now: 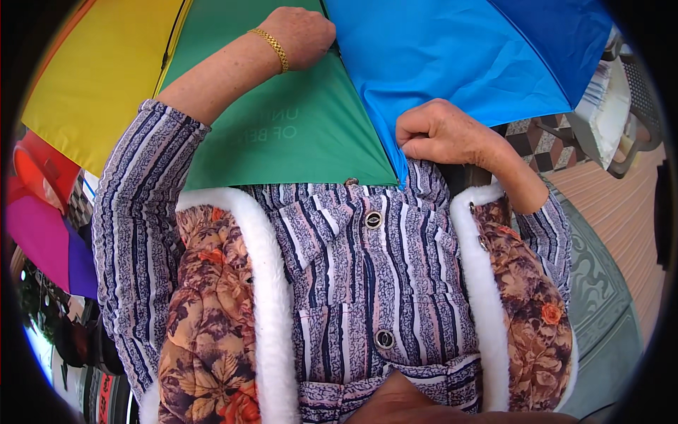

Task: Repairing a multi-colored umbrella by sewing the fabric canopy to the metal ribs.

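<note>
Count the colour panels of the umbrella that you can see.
4 on the umbrella: yellow at left, green in the middle, light blue right of it, darker blue at far right. More may be hidden beyond the frame.

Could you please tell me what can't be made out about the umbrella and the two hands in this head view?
- Left hand: fingers curl under onto the rainbow umbrella; what the grip closes on is hidden.
- Right hand: fingertips tucked at the canopy edge, hidden by the knuckles.
- Umbrella shaft and handle: hidden beneath the canopy.
- Canopy's far side: cut off by the top edge.
- Ground at the rim: bent and blurred by the fisheye.
</note>
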### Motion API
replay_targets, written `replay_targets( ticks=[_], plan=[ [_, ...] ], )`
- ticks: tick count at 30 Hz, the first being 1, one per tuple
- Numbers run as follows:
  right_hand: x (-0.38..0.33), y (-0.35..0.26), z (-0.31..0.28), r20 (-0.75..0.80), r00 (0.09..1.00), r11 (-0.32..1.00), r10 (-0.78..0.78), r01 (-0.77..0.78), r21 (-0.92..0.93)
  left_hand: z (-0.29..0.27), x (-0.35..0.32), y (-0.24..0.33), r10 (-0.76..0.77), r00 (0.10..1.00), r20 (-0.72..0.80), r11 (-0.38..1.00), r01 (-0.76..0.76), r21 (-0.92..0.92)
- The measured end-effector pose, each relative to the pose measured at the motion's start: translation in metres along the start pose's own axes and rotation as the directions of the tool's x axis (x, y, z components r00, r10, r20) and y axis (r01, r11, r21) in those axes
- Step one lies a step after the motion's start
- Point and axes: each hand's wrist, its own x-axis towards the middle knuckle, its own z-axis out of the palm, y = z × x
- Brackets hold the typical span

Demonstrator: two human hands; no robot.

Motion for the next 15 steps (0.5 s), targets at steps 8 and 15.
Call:
replay_targets(
  ticks=[8,15],
  plan=[
    [0.002,0.000,0.004,-0.011,1.000,1.000,-0.024,0.024,0.014,0.037,0.009,-0.015,0.001,0.999,-0.048,1.000,-0.002,-0.018],
    [-0.002,-0.001,0.000,0.011,1.000,1.000,0.005,-0.005,0.015,0.044,-0.021,-0.055,-0.169,0.964,-0.205,0.986,0.166,-0.033]
  ],
)
